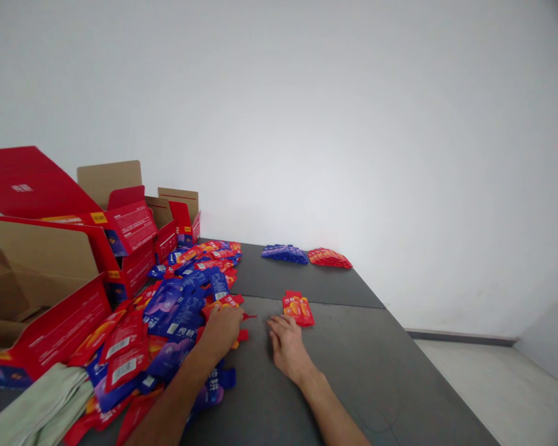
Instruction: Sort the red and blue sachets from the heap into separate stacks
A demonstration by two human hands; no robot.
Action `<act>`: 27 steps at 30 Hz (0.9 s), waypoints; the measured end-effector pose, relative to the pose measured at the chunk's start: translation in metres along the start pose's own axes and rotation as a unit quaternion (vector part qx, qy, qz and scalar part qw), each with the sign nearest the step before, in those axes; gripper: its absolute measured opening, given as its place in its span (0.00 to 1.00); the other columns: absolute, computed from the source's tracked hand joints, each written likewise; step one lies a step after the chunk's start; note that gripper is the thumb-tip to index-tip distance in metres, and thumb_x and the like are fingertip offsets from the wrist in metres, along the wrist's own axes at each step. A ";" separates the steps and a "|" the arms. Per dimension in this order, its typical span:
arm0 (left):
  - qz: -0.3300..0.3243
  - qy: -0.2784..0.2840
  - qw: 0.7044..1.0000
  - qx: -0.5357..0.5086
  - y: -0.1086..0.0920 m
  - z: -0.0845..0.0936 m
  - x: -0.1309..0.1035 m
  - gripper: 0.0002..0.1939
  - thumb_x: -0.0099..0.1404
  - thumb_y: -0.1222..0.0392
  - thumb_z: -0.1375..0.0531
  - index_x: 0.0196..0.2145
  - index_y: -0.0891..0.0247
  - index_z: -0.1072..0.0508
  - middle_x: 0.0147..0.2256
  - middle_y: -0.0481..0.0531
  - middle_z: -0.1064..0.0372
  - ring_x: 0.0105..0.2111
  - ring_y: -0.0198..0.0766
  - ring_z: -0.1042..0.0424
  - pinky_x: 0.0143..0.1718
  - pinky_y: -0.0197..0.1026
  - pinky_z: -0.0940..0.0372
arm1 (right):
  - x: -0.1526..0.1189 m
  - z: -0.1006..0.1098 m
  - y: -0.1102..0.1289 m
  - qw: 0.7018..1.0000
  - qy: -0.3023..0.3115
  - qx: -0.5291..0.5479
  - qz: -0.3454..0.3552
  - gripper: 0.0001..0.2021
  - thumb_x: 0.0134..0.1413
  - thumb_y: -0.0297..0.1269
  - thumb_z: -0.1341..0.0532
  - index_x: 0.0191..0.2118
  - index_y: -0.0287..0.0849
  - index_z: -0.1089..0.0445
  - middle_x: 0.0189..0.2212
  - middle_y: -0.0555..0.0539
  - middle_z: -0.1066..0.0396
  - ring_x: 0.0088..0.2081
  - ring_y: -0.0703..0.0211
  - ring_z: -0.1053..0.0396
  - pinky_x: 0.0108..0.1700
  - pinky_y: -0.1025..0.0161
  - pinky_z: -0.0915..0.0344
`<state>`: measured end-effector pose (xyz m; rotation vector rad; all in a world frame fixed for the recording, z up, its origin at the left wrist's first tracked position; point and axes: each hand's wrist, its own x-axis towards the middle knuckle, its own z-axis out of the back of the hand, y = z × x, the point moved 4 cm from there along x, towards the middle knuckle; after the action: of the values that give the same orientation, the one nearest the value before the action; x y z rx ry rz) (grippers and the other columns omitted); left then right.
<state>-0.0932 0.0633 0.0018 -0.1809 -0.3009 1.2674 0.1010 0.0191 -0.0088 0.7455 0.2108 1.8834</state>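
Note:
My left hand [224,329] is at the right edge of a heap of red and blue pouches, its fingers curled onto a red pouch [227,301]. Part of that pouch is hidden under the hand. On the dark table, my right hand [286,344] lies with fingers extended and nothing in its grasp. Its fingertips are just left of a few overlapping red pouches [298,308] with orange fruit prints. Blue pouches [179,310] with purple prints are mixed with red ones in the heap beside my left forearm.
Open red cartons [65,328] line the left side, behind the heap. Farther back on the table [353,359] are a fanned row of blue pouches [284,253] and another of red pouches [330,257]. A pale green cloth [44,406] lies at the lower left. A white wall stands behind.

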 end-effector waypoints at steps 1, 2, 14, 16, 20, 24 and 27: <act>0.000 -0.023 1.000 -0.020 -0.002 0.004 0.001 0.17 0.68 0.63 0.55 0.40 0.63 0.26 0.42 0.59 0.25 0.48 0.45 0.30 0.55 0.48 0.46 | 0.000 -0.001 -0.001 1.000 -0.013 0.018 -0.005 0.19 0.61 0.33 0.49 0.56 0.43 0.31 0.54 0.42 0.31 0.58 0.49 0.40 0.61 0.52 0.45; 0.001 -0.053 0.997 -0.051 -0.005 0.008 0.002 0.18 0.69 0.62 0.56 0.42 0.63 0.27 0.42 0.59 0.26 0.48 0.45 0.30 0.54 0.46 0.44 | 0.001 -0.002 -0.003 0.999 -0.027 0.041 -0.015 0.21 0.61 0.35 0.48 0.58 0.42 0.34 0.54 0.41 0.31 0.57 0.49 0.38 0.60 0.52 0.44; 0.031 -0.089 0.850 -0.518 -0.041 -0.001 -0.007 0.11 0.62 0.53 0.46 0.28 0.63 0.33 0.25 0.45 0.35 0.26 0.34 0.35 0.27 0.35 0.43 | 0.005 -0.002 0.002 0.892 -0.061 0.415 -0.167 0.19 0.54 0.54 0.39 0.34 0.40 0.27 0.26 0.50 0.29 0.28 0.61 0.36 0.31 0.66 0.41; 0.030 -0.094 0.850 -0.518 -0.039 -0.002 -0.006 0.14 0.62 0.51 0.45 0.26 0.63 0.34 0.23 0.44 0.38 0.24 0.33 0.38 0.26 0.34 0.46 | 0.005 -0.001 0.002 0.890 -0.048 0.424 -0.164 0.20 0.53 0.55 0.38 0.32 0.40 0.28 0.25 0.51 0.31 0.26 0.63 0.38 0.30 0.66 0.43; 0.047 -0.138 0.860 -0.488 -0.034 0.000 -0.005 0.17 0.64 0.49 0.48 0.22 0.62 0.38 0.20 0.43 0.44 0.22 0.31 0.44 0.24 0.34 0.50 | 0.004 -0.002 0.007 0.889 -0.028 0.427 -0.162 0.20 0.53 0.56 0.38 0.31 0.40 0.30 0.24 0.52 0.33 0.26 0.64 0.41 0.29 0.67 0.45; 0.064 -0.168 0.866 -0.467 -0.032 0.004 -0.005 0.18 0.64 0.48 0.47 0.22 0.62 0.38 0.20 0.43 0.43 0.22 0.32 0.43 0.23 0.35 0.50 | 0.002 -0.006 0.014 0.887 0.012 0.437 -0.151 0.19 0.56 0.54 0.41 0.30 0.41 0.32 0.22 0.55 0.38 0.24 0.65 0.43 0.27 0.68 0.49; 0.077 -0.167 0.851 -0.492 -0.030 0.005 -0.006 0.20 0.63 0.45 0.46 0.22 0.63 0.37 0.20 0.43 0.41 0.22 0.31 0.42 0.23 0.34 0.48 | 0.001 -0.008 0.016 0.892 0.016 0.433 -0.131 0.17 0.55 0.51 0.39 0.29 0.41 0.33 0.22 0.55 0.40 0.24 0.66 0.45 0.27 0.68 0.49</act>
<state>-0.0693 0.0488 0.0149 -0.8777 -1.2584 1.1953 0.0842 0.0150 -0.0071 1.1982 1.1658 1.4938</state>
